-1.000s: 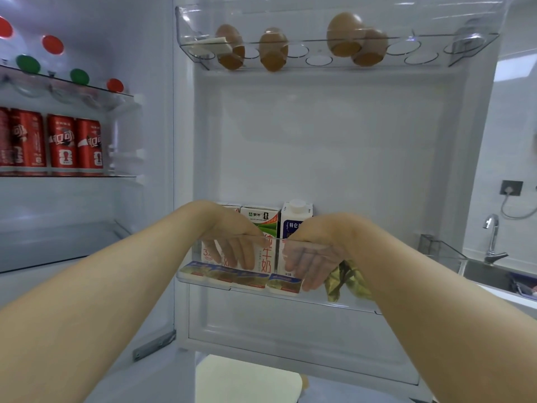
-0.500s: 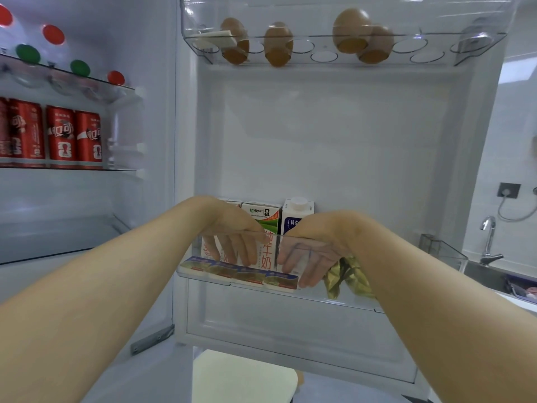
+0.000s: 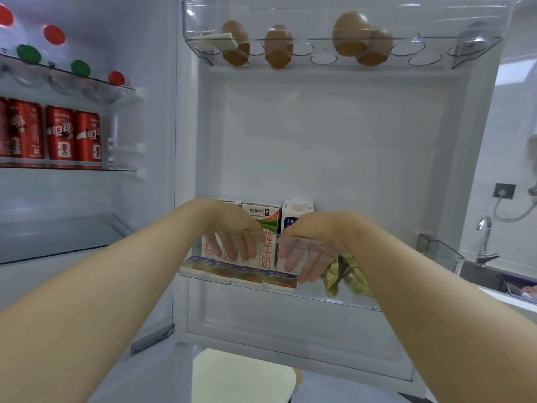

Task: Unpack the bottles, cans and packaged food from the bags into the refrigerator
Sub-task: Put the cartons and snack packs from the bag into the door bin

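Both forearms stretch forward, wrists bent, so the left hand (image 3: 232, 228) and right hand (image 3: 311, 239) dip over the rim into the clear door bin (image 3: 312, 291) of the refrigerator. The fingers of both hang nearly straight behind the bin's wall. The left ones lie against the milk cartons (image 3: 261, 216), and the right fingertips reach the end of the flat packs (image 3: 247, 273). Neither hand visibly grips anything.

The bin holds three upright cartons, four flat packs in a row along its front, and one crumpled gold packet (image 3: 340, 274) just right of the right hand. Above, the egg tray (image 3: 430, 53) carries four eggs (image 3: 277, 46). Inside, four red cans (image 3: 59, 138) stand on a shelf (image 3: 122, 170), one of them cut by the edge, beneath five bottle caps (image 3: 80, 68).
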The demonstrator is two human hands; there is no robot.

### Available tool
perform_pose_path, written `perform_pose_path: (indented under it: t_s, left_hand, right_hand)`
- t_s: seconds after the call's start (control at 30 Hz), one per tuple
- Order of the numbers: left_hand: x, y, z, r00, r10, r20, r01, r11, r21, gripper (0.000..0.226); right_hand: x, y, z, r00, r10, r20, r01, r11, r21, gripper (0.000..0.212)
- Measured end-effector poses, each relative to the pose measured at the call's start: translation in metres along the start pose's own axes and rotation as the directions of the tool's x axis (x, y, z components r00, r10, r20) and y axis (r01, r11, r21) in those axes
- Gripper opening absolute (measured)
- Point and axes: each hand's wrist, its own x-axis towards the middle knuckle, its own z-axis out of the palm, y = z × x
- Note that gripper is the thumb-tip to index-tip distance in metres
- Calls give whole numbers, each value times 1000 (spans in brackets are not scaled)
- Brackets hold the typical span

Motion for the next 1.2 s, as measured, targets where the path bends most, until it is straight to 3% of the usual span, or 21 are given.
perform_pose_path:
  t_s: [0.1,0.17,0.3,0.5,0.63,0.83,1.0,1.2]
  left_hand:
    - [0,-3,4,975,89,-203,-100,994,-49,29]
    - [-4,-6,7,914,166,-370,-178,984,1,24]
    - [-19,-10,16,749,279,-601,-297,952,71,17]
    - [-57,-8,31,501,353,-790,-376,911,169,20]
    - [-72,-9,44,407,407,-818,-371,892,259,22]
    - [-82,-6,73,351,510,-785,-457,825,332,23]
    - [-81,17,108,311,641,-702,-602,705,376,19]
    - [-84,67,173,294,783,-548,-765,536,356,28]
  right_hand:
    - [-8,-4,5,981,-95,-167,94,996,-13,20]
    - [-12,-4,8,925,-219,-311,194,975,-112,14]
    - [-21,2,18,690,-507,-516,315,853,-417,11]
    - [-43,9,35,456,-569,-684,349,822,-450,21]
    - [-60,16,50,330,-604,-726,314,795,-519,26]
    - [-87,38,75,230,-565,-792,235,822,-518,24]
    - [-119,72,90,181,-475,-861,140,879,-455,21]
    - [-178,141,108,187,-277,-943,-54,955,-292,25]
